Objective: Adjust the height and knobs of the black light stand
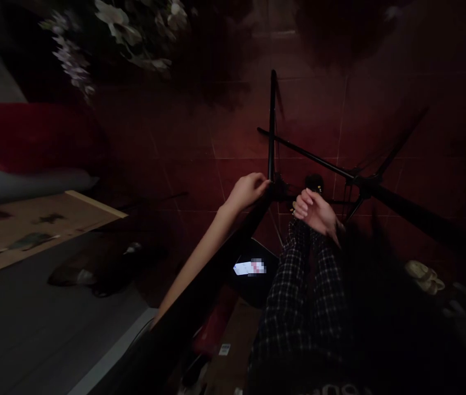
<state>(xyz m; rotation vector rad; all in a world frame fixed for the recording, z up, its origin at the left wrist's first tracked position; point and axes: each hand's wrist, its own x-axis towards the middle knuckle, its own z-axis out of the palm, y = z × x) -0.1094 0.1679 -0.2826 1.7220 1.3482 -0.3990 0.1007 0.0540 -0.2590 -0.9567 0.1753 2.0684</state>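
In the dim head view, my left hand [250, 189] reaches to the base of a black tripod-like stand [272, 126], its fingers curled at the joint; what they grip there is too dark to make out. To its right, my right hand [316, 210] is raised above my checked trousers [290, 291], palm partly up, with its fingers loosely curled inward. I cannot make out anything in it. A dark pole slants between my left forearm and my legs. Another black stand [362, 185] spreads its legs on the right.
White flowers [118, 22] hang at the upper left. A lit phone [249, 267] lies on a dark surface beside my legs. A patterned panel [35, 230] juts in from the left. A cardboard box [237, 334] stands below the phone. A pale shoe-like object [424, 276] is at the right.
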